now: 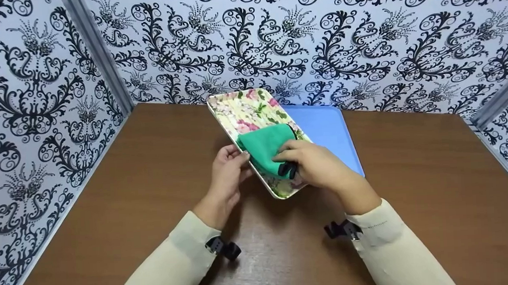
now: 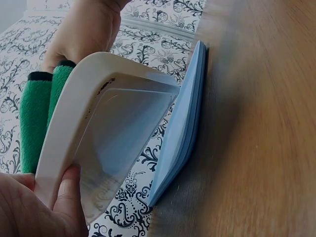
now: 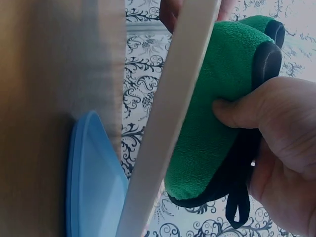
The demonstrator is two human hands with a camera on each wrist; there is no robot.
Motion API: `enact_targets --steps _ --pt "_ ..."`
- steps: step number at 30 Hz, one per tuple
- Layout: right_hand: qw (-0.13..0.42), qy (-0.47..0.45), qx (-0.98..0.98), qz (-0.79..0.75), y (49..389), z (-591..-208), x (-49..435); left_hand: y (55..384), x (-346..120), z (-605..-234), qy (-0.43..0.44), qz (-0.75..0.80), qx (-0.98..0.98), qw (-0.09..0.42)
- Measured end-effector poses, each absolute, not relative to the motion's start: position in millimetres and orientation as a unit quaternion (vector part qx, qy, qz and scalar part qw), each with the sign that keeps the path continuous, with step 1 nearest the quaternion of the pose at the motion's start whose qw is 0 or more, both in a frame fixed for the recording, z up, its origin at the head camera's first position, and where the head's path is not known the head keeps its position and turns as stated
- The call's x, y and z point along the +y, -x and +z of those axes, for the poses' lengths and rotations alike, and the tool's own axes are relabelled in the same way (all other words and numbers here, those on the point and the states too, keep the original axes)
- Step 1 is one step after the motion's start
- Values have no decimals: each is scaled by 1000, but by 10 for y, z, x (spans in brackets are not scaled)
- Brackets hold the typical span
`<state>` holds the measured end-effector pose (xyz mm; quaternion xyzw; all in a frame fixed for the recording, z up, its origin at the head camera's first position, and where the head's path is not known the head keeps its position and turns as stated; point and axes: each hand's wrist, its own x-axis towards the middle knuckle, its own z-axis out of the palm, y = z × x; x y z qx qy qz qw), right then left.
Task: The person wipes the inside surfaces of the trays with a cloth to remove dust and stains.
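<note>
A floral-patterned tray point(image 1: 252, 110) is held tilted above the table, its pale underside point(image 2: 123, 123) showing in the left wrist view. My left hand point(image 1: 226, 174) grips the tray's left rim, thumb on the upper side and fingers beneath. Against the tray's patterned face lies a folded green cloth point(image 1: 265, 146) with black edging and a small black loop, which shows in the right wrist view. My right hand point(image 1: 320, 163) holds that cloth, its thumb pressed into the green pile point(image 3: 197, 123). Part of the tray's face is hidden by the cloth.
Behind the floral tray, a blue tray point(image 1: 329, 132) lies on the brown wooden table point(image 1: 162, 143); in the left wrist view its edge looks layered. Black-and-white patterned walls point(image 1: 275, 41) stand at the back and sides of the table.
</note>
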<state>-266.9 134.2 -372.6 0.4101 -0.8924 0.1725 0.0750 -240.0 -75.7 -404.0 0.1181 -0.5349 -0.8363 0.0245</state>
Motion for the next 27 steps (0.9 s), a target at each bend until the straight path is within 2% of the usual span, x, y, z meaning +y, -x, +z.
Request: enact_targets --steps 20,27 --pt "86 -341 -913 208 2967 -3963 1594 2400 -754 -4037 -103 -845 -524 32" --pt "72 -327 -922 196 3000 -3981 1639 2413 -757 -4051 -105 -847 -520 36"
